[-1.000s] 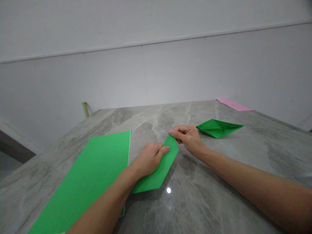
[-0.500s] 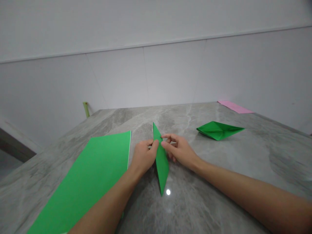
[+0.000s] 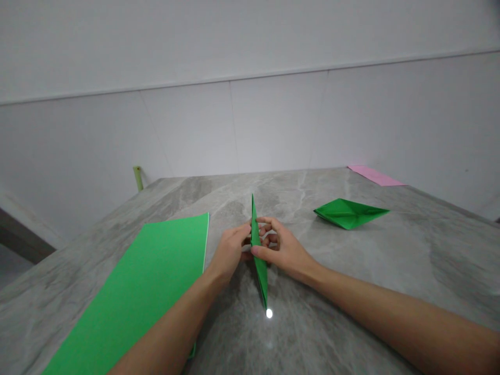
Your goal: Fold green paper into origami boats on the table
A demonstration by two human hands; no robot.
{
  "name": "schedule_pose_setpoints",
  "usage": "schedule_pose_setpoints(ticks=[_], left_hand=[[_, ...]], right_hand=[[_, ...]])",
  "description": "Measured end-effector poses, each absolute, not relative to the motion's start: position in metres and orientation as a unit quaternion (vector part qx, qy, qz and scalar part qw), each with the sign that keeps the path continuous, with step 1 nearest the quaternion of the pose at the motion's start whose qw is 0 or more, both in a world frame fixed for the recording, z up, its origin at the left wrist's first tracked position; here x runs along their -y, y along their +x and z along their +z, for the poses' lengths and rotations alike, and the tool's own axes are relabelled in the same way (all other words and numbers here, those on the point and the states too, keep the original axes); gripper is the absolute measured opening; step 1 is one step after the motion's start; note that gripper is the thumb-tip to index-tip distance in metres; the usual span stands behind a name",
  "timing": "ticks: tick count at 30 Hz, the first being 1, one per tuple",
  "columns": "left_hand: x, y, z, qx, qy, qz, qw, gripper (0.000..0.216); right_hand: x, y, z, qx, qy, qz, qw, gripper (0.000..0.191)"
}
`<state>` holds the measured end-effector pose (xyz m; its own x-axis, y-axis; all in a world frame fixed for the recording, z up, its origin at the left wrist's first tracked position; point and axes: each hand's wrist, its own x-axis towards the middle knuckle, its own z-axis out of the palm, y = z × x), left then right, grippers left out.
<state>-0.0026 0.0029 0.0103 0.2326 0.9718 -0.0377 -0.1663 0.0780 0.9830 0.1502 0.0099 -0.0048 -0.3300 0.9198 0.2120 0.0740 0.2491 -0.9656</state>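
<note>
Between my two hands a folded green paper [image 3: 261, 271] stands almost edge-on, a narrow shape with pointed ends. My left hand [image 3: 231, 250] grips it from the left near the middle; some of its fingers are hidden behind the paper. From the other side my right hand [image 3: 284, 250] holds the paper, thumb on the near part and fingers curled farther along the edge. To the right, a second folded green paper [image 3: 349, 213], diamond-shaped and creased, lies on the grey marbled table [image 3: 351, 291].
A large green sheet or stack of paper [image 3: 156, 271] lies at the left, partly under my left forearm. Pink paper [image 3: 377, 175] rests at the far right by the wall [image 3: 273, 125]. A light green strip [image 3: 138, 178] stands at the far left edge.
The held paper has turned from showing its broad face to nearly edge-on. My right thumb has moved down along it, and my left thumb has left the front face.
</note>
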Motion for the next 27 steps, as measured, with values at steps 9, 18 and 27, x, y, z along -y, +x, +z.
schedule_pose_setpoints(ticks=[9,18,27], left_hand=[[0.0014,-0.0017,0.0172,-0.415,0.491,0.473,0.603,0.045],[0.0003,-0.0024,0.0184,-0.401,0.490,0.475,0.610,0.043],[-0.0040,-0.0038,0.0103,-0.427,0.491,0.480,0.587,0.037]], right_hand=[[-0.0101,0.1532,-0.0065,0.652,-0.354,0.503,0.443,0.056],[-0.0097,0.1537,-0.0037,0.624,-0.344,0.525,0.466,0.047],[-0.0184,0.1549,-0.0108,0.598,-0.360,0.504,0.508,0.030]])
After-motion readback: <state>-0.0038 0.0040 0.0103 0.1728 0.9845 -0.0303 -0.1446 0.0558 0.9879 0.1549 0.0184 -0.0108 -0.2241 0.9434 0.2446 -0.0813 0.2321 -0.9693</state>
